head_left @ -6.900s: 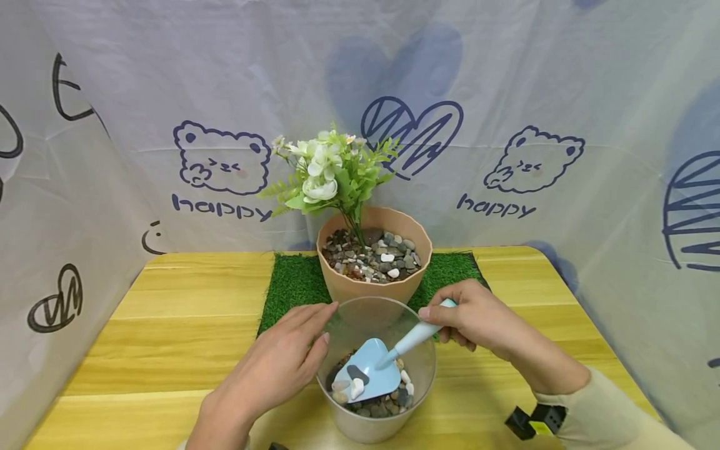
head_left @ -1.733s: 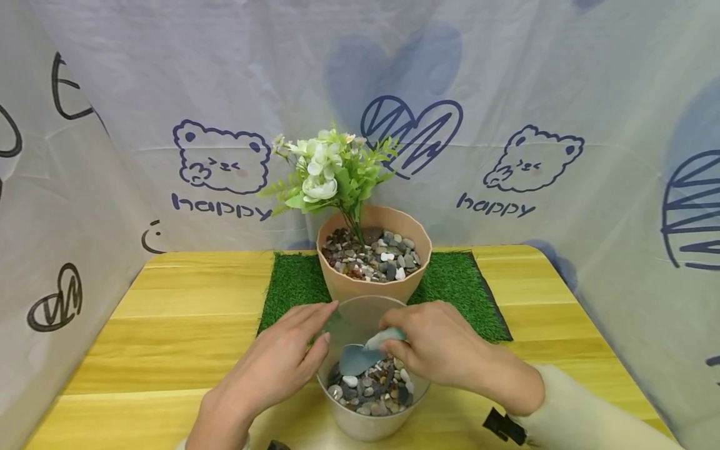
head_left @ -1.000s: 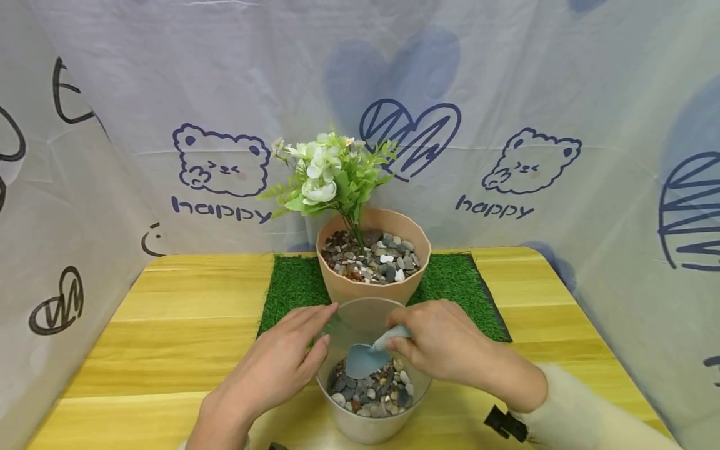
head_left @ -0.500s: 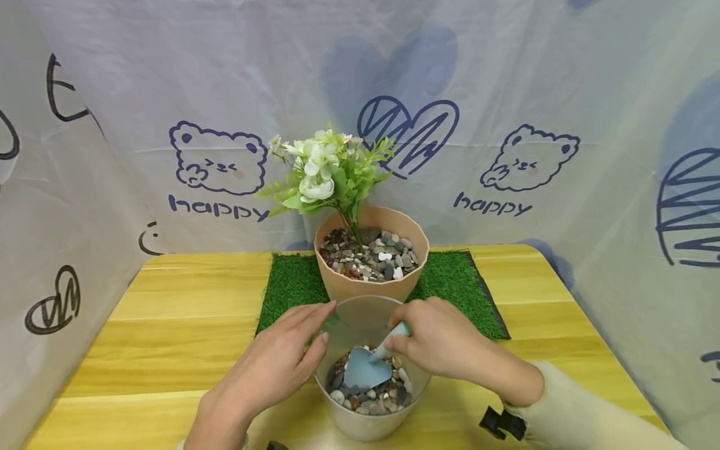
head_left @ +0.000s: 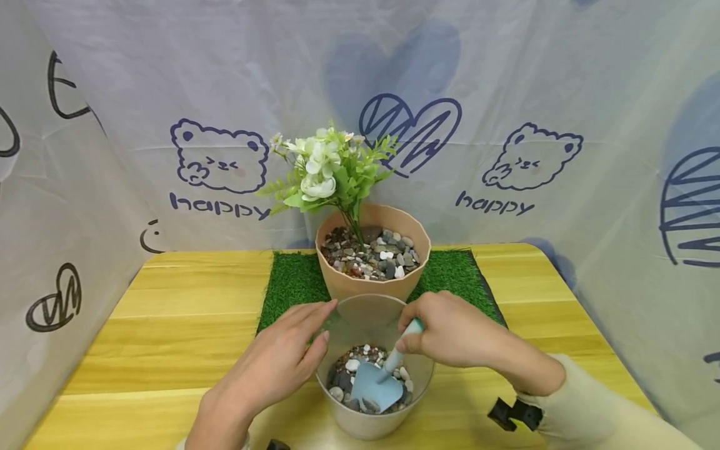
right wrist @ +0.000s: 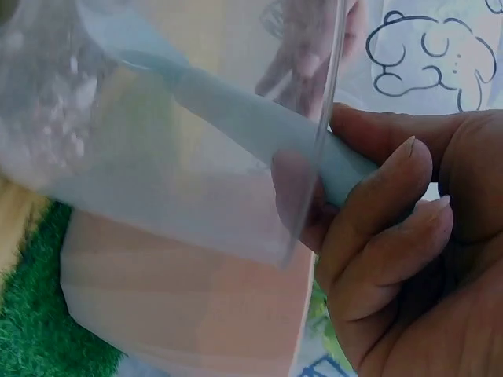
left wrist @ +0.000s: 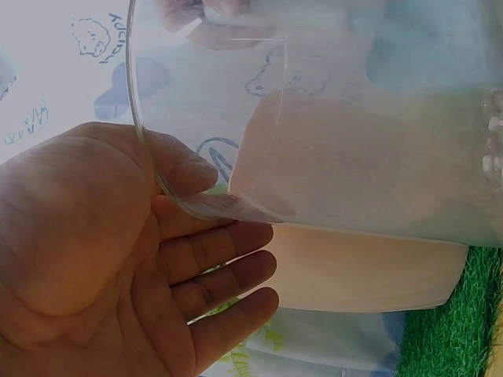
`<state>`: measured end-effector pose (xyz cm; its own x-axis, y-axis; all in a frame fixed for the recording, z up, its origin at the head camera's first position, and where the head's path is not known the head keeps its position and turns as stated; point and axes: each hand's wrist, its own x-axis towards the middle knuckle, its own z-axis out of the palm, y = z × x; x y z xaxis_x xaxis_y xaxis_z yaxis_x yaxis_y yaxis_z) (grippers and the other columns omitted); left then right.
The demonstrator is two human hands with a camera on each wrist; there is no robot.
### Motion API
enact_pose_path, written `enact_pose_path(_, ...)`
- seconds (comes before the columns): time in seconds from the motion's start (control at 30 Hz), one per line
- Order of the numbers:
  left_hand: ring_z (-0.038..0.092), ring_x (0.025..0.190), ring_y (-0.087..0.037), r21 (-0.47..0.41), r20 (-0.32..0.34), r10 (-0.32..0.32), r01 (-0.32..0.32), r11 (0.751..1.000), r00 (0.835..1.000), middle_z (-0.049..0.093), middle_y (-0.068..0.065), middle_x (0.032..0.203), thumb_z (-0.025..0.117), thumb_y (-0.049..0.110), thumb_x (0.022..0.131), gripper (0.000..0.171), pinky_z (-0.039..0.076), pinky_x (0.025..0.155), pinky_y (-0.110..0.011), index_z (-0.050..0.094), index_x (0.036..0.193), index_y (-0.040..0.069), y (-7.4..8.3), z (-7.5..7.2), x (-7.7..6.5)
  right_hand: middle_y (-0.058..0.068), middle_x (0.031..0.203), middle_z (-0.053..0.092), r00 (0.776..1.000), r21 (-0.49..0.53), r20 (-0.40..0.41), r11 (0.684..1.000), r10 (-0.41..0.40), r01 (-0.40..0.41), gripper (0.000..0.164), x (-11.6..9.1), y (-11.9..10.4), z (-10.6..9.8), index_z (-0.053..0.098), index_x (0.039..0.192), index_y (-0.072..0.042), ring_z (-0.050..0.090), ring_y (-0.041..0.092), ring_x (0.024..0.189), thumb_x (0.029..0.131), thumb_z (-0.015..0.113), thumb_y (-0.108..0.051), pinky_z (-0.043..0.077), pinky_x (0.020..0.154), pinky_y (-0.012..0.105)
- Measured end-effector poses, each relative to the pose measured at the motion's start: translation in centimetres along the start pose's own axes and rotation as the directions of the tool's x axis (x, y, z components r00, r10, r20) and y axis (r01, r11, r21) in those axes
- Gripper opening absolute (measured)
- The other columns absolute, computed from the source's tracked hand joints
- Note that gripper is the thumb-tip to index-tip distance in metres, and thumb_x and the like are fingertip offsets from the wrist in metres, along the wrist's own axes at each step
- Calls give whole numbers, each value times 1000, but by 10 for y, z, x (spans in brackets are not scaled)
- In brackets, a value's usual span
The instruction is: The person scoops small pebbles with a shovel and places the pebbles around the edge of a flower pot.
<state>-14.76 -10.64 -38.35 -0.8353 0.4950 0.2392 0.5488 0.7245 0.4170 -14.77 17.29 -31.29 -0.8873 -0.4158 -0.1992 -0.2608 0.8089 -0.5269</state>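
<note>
A light blue shovel [head_left: 378,386] stands tilted inside a clear plastic bucket [head_left: 368,426], its blade among mixed pebbles [head_left: 344,375] with some grey stones at its front edge. My right hand [head_left: 452,331] grips the shovel's handle [right wrist: 244,118] near its end, at the bucket's right rim. At the left rim, my left hand [head_left: 278,353] holds the bucket between thumb [left wrist: 189,169] and nearly straight fingers. Just behind the bucket is a peach flowerpot [head_left: 365,286], filled with pebbles and bearing an artificial white flower bunch [head_left: 323,169].
Under the flowerpot lies a green artificial grass mat [head_left: 452,281]. The wood-patterned table [head_left: 185,325] extends to both sides. A printed cloth [head_left: 315,75] hangs close around the back and sides of the table.
Since half a second ago the blade has come nearer through the pebbles, as my right hand shifted right. Compared with 6.9 seconds ago, a dark stone has appeared in the flowerpot. My left hand stays put.
</note>
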Motion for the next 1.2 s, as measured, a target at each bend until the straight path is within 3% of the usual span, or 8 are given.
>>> enact_pose_path(0.33, 50, 147, -23, 1, 4, -9, 9, 1000, 1000, 54, -3, 159, 54, 30, 109, 53, 44, 122, -47, 48, 160, 15, 0, 0, -1, -3, 65, 65, 1000, 108, 28, 994, 12, -15, 12, -1, 4, 1, 79, 88, -16, 49, 12, 52, 94, 77, -25, 41, 50, 27)
enact_pose_path(0.6, 49, 148, -23, -2, 14, -12, 12, 1000, 1000, 53, -3, 160, 53, 31, 109, 54, 43, 123, -48, 47, 160, 15, 0, 0, -2, 1, 66, 68, 1000, 243, 20, 970, 23, -27, 17, -1, 12, 6, 75, 84, -12, 57, 13, 48, 96, 75, -24, 52, 48, 31)
enact_pose_path(0.77, 50, 147, -23, 0, 5, -2, 2, 1000, 1000, 53, -3, 159, 54, 30, 109, 54, 43, 122, -47, 47, 160, 15, 0, 0, -1, 4, 66, 68, 998, 328, 30, 943, 49, -56, 20, -2, 16, 4, 76, 87, -8, 51, 12, 47, 98, 73, -25, 49, 48, 29)
enact_pose_path(1.07, 50, 147, -23, 1, 1, 11, -11, 1000, 1000, 54, -4, 159, 54, 30, 109, 54, 43, 122, -47, 48, 160, 13, 0, 0, 0, 4, 64, 66, 997, 336, 1, 939, 74, -70, 23, -5, 20, -2, 76, 89, -9, 51, 13, 47, 97, 74, -30, 46, 44, 30)
enact_pose_path(1.2, 49, 148, -24, -1, 18, -1, 1, 1000, 1000, 52, -4, 160, 53, 31, 109, 54, 42, 123, -48, 47, 160, 14, -1, -1, -1, 4, 63, 65, 996, 379, -11, 922, 89, -79, 24, -8, 24, -5, 75, 90, -7, 47, 13, 45, 97, 74, -30, 40, 40, 26)
